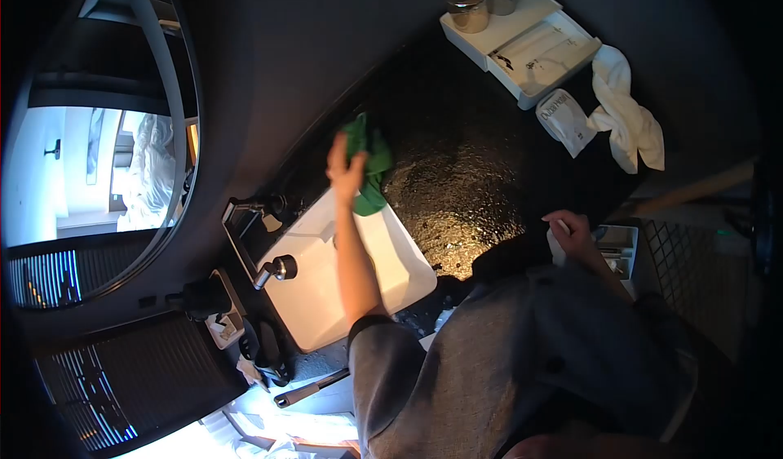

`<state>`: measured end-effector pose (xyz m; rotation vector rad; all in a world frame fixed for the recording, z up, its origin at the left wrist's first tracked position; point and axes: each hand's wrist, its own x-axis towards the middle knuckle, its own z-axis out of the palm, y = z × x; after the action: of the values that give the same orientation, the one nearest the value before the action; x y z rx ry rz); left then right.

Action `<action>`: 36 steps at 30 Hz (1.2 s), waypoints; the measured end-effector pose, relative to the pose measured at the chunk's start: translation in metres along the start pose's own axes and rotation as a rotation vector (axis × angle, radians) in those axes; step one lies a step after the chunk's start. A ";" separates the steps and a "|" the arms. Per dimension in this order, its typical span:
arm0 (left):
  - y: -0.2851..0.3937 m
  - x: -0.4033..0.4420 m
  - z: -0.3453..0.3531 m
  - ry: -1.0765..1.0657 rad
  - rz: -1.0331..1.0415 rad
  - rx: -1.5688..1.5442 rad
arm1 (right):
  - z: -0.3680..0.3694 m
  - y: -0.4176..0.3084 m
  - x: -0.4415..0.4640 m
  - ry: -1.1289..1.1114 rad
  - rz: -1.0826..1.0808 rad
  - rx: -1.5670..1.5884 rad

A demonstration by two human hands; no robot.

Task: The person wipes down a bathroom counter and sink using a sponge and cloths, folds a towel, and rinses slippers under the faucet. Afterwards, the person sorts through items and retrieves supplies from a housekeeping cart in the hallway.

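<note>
My left hand (347, 169) reaches across the white sink (408, 267) and presses on a crumpled green cloth (371, 169) at the sink's far rim, its fingers slightly blurred. Part of the cloth hangs over the rim onto the basin. Close to my body, at the counter's front edge, my right hand (573, 232) is closed with its fingers curled around a small white piece (557, 245), whose kind I cannot make out. The dark stone counter (461, 206) between the hands glistens as if wet.
A black faucet (245, 230) stands behind the sink. At the far right are a white tray (542, 55) with glasses, a white packet (565, 123) and a crumpled white towel (624, 108). A hair dryer (265, 349) and a handled tool (310, 387) lie left. A round mirror (98, 149) hangs on the wall.
</note>
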<state>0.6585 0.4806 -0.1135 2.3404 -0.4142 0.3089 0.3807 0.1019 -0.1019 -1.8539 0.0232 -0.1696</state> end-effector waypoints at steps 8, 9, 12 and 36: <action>0.187 -0.120 0.067 -0.211 0.127 0.253 | -0.009 0.006 -0.005 0.007 0.088 0.132; 0.211 -0.142 0.071 -0.315 0.168 0.198 | -0.011 0.009 -0.007 0.025 0.106 0.184; 0.233 -0.172 0.091 -0.484 0.398 0.113 | -0.039 0.039 -0.021 0.102 0.242 0.469; 0.257 -0.083 0.075 -0.335 0.314 -0.983 | -0.033 -0.205 0.014 0.161 0.060 -0.811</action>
<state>0.4915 0.2691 -0.0342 1.3481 -0.8660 -0.1412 0.3762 0.1281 0.1048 -2.6380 0.2973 -0.2966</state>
